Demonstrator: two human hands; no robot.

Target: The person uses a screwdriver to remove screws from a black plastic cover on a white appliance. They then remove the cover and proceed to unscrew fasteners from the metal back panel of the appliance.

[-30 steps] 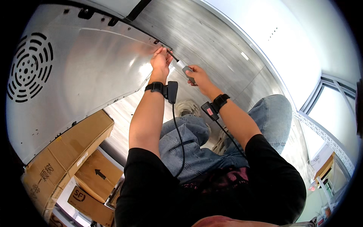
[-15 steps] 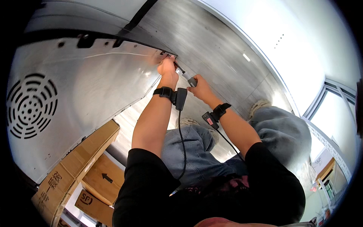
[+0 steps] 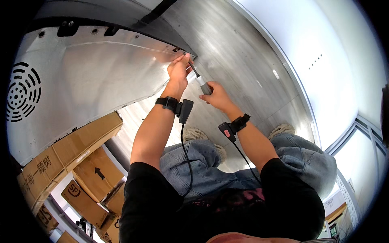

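My right hand (image 3: 216,95) is closed around the grey and white handle of a screwdriver (image 3: 203,84). Its dark shaft runs up and left to the corner of a large metal panel (image 3: 109,65). At that corner my left hand (image 3: 178,71) has its fingers pinched together beside the screwdriver's tip. Whatever lies between those fingers is too small and covered to make out. The panel has a dark edge with several holes and cutouts, and a round slotted vent (image 3: 24,92) at its left.
Cardboard boxes (image 3: 97,174) are stacked at the lower left, below the panel. Grey wood-look floor (image 3: 243,56) spreads beyond my hands. A white wall-like surface (image 3: 324,81) rises on the right. Black straps with small cabled devices (image 3: 186,111) sit on both wrists.
My view has shifted, so the panel and its vent sit further left and more boxes show. Both hands stay at the panel corner, the screwdriver still in my right hand.
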